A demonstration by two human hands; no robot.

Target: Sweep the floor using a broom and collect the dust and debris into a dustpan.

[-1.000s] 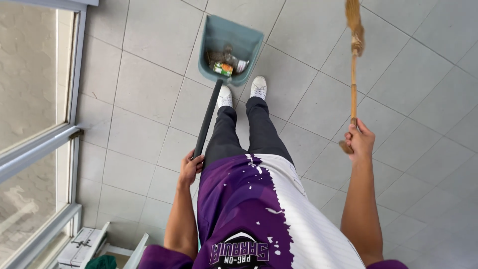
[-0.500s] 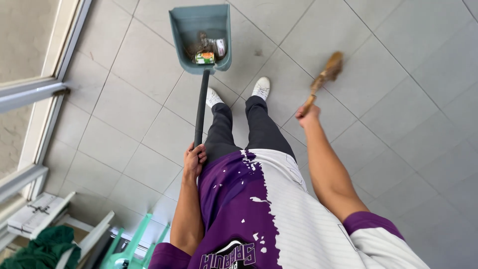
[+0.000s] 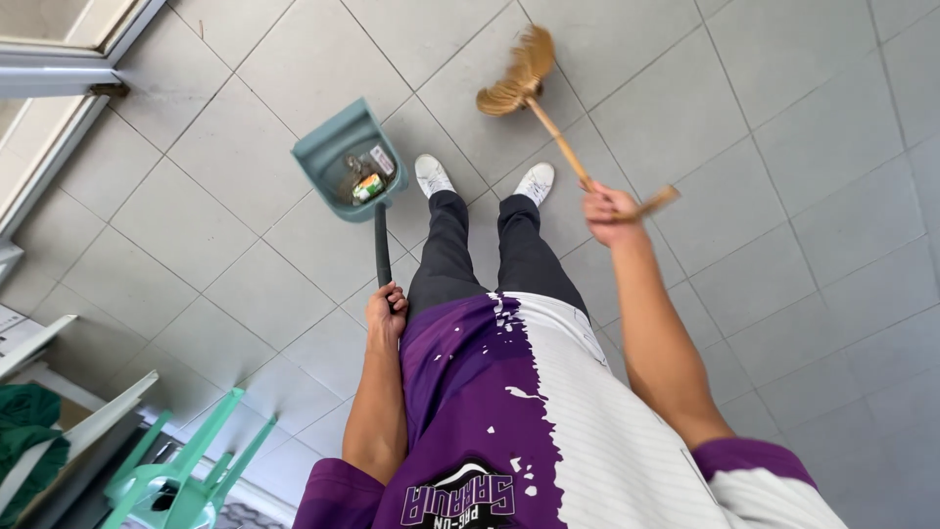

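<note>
My left hand (image 3: 386, 312) grips the dark upright handle of a teal dustpan (image 3: 343, 157), whose tray rests on the tiled floor ahead of my left shoe and holds bits of litter. My right hand (image 3: 609, 212) is closed around the wooden stick of a short straw broom (image 3: 516, 76), held out to the right. The broom's bristle head is lifted, pointing forward beyond my white shoes (image 3: 432, 175).
Grey floor tiles (image 3: 783, 147) spread all around. A window frame and sill (image 3: 59, 88) run along the upper left. At the lower left stand a green plastic stool (image 3: 176, 470) and a white rack with green cloth (image 3: 24, 441).
The view has swung right and the dustpan now sits to the left of my feet. My right hand has turned the broom so its head points up and left.
</note>
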